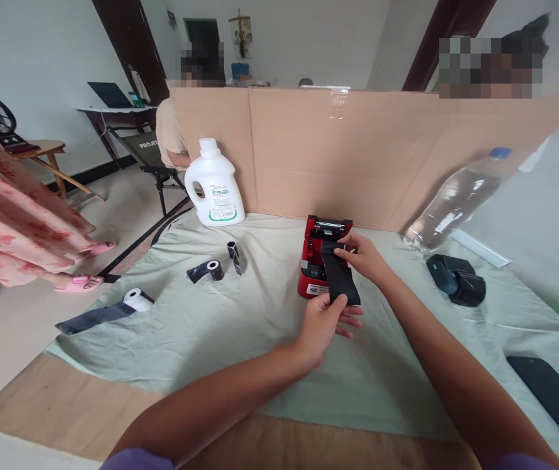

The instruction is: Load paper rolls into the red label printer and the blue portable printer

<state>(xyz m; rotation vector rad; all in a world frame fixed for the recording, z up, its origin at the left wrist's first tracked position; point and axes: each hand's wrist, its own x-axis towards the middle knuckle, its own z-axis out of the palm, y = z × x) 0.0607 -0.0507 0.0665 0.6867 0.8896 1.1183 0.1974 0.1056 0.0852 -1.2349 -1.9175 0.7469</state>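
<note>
Left hand pinches the near end of the black strip, right hand its edge farther up, over the red printer; we judge alignment in hand, next calling for even tension.

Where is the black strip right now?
In the head view, right of centre, the black strip runs over the red machine, held by the left hand at its near end and the right hand farther up.
</note>
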